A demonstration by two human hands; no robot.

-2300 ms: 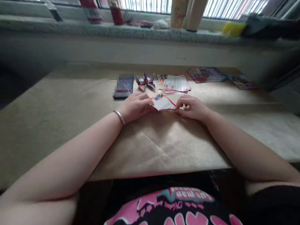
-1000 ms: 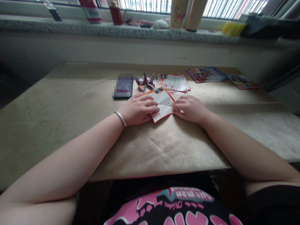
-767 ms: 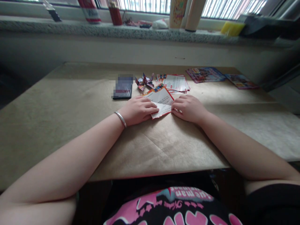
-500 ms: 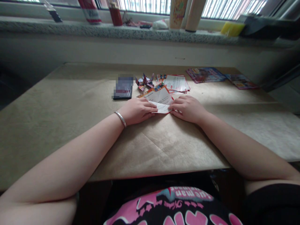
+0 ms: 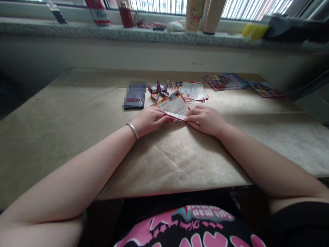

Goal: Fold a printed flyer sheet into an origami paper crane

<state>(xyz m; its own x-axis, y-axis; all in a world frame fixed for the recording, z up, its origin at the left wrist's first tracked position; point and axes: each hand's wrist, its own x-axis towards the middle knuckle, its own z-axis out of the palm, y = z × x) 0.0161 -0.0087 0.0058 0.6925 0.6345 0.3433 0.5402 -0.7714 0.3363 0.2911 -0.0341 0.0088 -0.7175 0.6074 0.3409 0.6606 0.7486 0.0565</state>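
Head view: nearest you is your black shirt with pink and white print [image 5: 195,224], just below the near edge of the beige, cloth-like covered table [image 5: 167,161]. Both your forearms rest over that table, and a silver metal bangle [image 5: 132,131] circles your left wrist. Your left hand [image 5: 150,120] pinches the left end of the near edge of a white printed paper sheet with an orange and red border [image 5: 177,104], thumb against fingers. Your right hand [image 5: 204,118] pinches the right end of the same edge, its fingertips gathered there. The sheet lies between your hands, a narrow strip turned up along its near side. Just beyond it, from left to right, you have a dark rectangular phone [image 5: 135,96], small dark multicoloured folded-paper pieces [image 5: 162,90] and a loose stack of white, red-edged printed sheets [image 5: 194,91]. Farther right lie a pile of glossy blue and purple picture cards [image 5: 226,82] and a smaller similar group [image 5: 266,89]. Beyond the table, a speckled grey stone windowsill [image 5: 154,37] carries bottles and a yellow object [image 5: 255,31].
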